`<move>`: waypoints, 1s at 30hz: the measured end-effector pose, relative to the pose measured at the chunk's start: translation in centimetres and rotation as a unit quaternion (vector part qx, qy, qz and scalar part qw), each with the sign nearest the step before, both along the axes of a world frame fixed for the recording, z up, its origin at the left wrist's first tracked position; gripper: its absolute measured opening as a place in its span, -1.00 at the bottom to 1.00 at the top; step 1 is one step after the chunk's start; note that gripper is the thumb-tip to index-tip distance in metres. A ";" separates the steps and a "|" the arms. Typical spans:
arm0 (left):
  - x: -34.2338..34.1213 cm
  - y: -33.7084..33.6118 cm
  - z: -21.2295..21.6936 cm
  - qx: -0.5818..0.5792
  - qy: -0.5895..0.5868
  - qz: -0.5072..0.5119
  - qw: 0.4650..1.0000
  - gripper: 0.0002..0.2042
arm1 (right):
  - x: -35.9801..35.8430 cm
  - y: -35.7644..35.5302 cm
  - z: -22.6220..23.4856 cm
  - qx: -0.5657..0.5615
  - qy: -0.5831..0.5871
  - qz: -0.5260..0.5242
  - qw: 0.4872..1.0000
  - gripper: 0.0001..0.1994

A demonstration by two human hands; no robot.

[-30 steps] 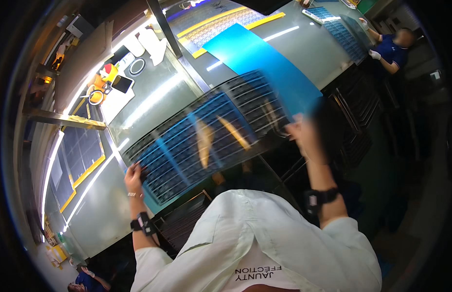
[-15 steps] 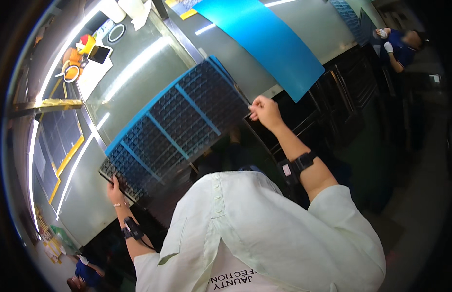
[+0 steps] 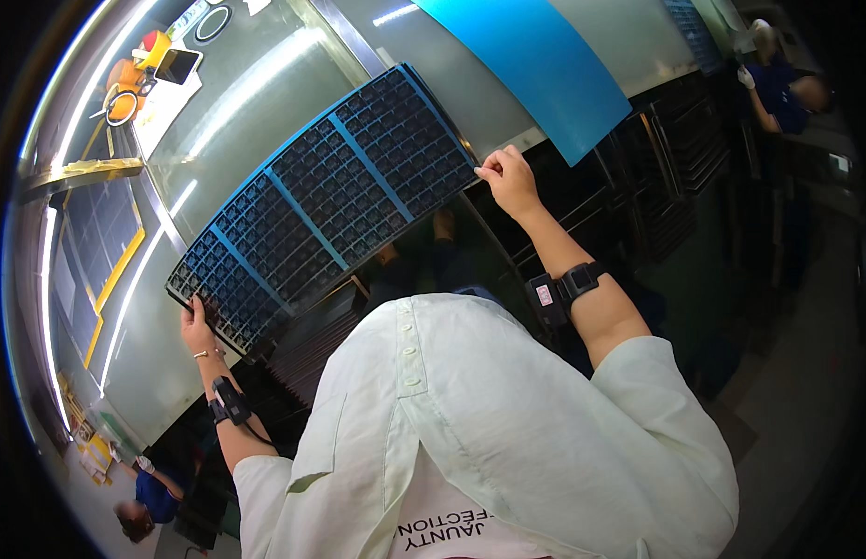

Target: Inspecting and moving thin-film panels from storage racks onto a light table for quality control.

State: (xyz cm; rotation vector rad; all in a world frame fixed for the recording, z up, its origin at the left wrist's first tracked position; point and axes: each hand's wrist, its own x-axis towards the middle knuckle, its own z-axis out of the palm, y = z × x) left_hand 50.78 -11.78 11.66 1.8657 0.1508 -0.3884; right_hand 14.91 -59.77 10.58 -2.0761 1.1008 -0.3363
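A wide dark panel with a fine grid pattern and blue bands spans the middle, its near edge overhanging the table. My left hand is closed on the panel's left end, the thumb on top and the other fingers partly hidden. At the opposite end, my right hand pinches the near right corner between thumb and fingertips. The panel lies tilted in the view, its right side farther away than its left.
A glossy blue sheet lies on the grey table at the far right. Far left are a phone, a tape roll and a yellow-taped board. Dark racked trays stand at right. Co-workers are at both sides.
The panel and both hands now appear higher and farther left in the view, and the grid looks sharper. The whole scene has shifted somewhat too. Both hands keep their hold.
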 end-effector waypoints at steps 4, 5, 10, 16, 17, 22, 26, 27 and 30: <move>1.0 -0.3 -0.2 0.004 -0.012 -0.015 1.000 -0.84 | 0.1 0.3 -0.2 -0.021 -0.023 0.002 1.000 -0.84; 1.3 -0.2 -0.2 0.004 -0.013 -0.013 1.000 -0.84 | 0.2 0.3 -0.1 -0.034 -0.026 0.003 0.999 -0.84; 1.3 -2.7 2.4 0.056 0.133 -0.020 0.989 -0.69 | 1.0 0.6 0.7 -0.105 -0.035 0.040 0.993 -0.83; 2.6 -3.3 -2.8 0.207 -0.073 0.006 0.976 -0.63 | -0.2 0.6 0.6 -0.094 -0.011 0.071 0.993 -0.83; 3.1 -1.3 -3.8 0.268 -0.131 -0.001 0.955 -0.64 | 0.2 0.9 0.8 -0.081 -0.015 0.080 0.993 -0.83; 1.6 -4.5 -0.7 0.326 -0.089 -0.001 0.941 -0.62 | -0.2 0.7 0.9 -0.061 0.008 0.079 0.995 -0.82; 1.4 -4.7 0.2 0.346 -0.138 -0.062 0.926 -0.47 | 0.1 0.8 1.3 -0.067 0.020 0.089 0.994 -0.83; 1.4 -5.0 0.5 0.362 -0.152 -0.084 0.916 -0.44 | 0.1 0.8 1.3 -0.069 0.022 0.092 0.993 -0.83; 1.5 -5.4 0.8 0.378 -0.141 -0.084 0.911 -0.47 | 0.1 0.9 1.3 -0.066 0.026 0.094 0.993 -0.83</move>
